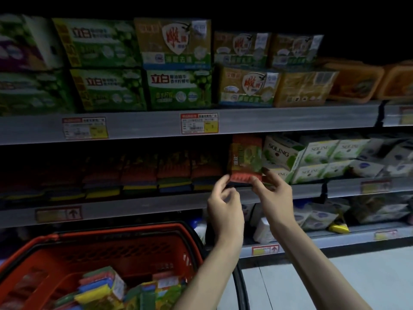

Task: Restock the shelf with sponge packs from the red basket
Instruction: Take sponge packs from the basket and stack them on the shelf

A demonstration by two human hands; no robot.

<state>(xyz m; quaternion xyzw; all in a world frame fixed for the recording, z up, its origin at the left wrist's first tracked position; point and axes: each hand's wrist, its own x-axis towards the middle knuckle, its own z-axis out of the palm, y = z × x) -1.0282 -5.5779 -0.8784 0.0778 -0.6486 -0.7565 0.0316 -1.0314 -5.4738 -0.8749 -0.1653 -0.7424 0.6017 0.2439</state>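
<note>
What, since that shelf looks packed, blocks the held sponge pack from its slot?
Nothing visible. The left hand and right hand hold the sponge pack in the gap between the sponge row and SOLING boxes.

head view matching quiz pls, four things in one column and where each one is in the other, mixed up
1 sponge pack
2 red basket
3 Soling boxes
4 green boxes

a top shelf, left
b lower left of the view
c stacked on middle shelf, far right
d held by left hand and right hand

Pairs: 1-d, 2-b, 3-c, 4-a
</note>
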